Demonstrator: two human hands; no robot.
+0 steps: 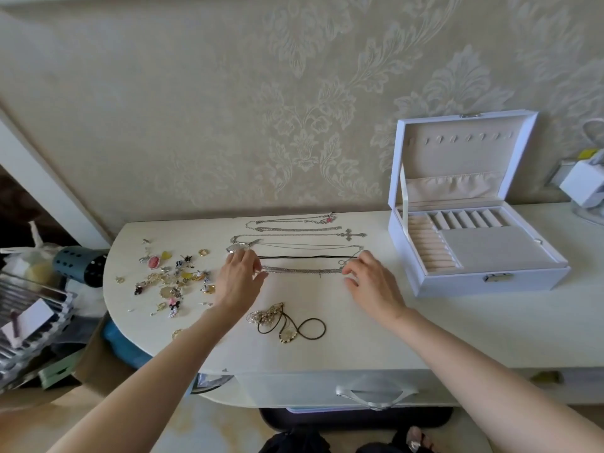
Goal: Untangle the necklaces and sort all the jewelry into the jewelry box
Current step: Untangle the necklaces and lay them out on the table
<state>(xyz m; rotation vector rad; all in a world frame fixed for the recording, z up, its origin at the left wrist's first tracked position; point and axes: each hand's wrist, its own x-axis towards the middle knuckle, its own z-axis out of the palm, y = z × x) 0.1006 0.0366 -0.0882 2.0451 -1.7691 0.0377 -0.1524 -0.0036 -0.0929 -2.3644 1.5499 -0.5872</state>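
Observation:
Several necklaces lie stretched out in parallel rows on the white table (457, 322). The nearest row is a silver chain necklace (302, 270). My left hand (238, 279) pinches its left end and my right hand (372, 282) pinches its right end. Behind it lie a black cord necklace (300, 257), thin chains, and a chain with a cross pendant (351, 234). A black cord with gold pendants (287, 323) lies coiled close to me. The white jewelry box (474, 253) stands open at the right, its compartments showing.
A scatter of small jewelry pieces (170, 279), rings, brooches and earrings, covers the table's left part. Left of the table stand a dark blue perforated holder (78, 263) and cluttered boxes. A white charger (581, 184) sits at the far right by the wall.

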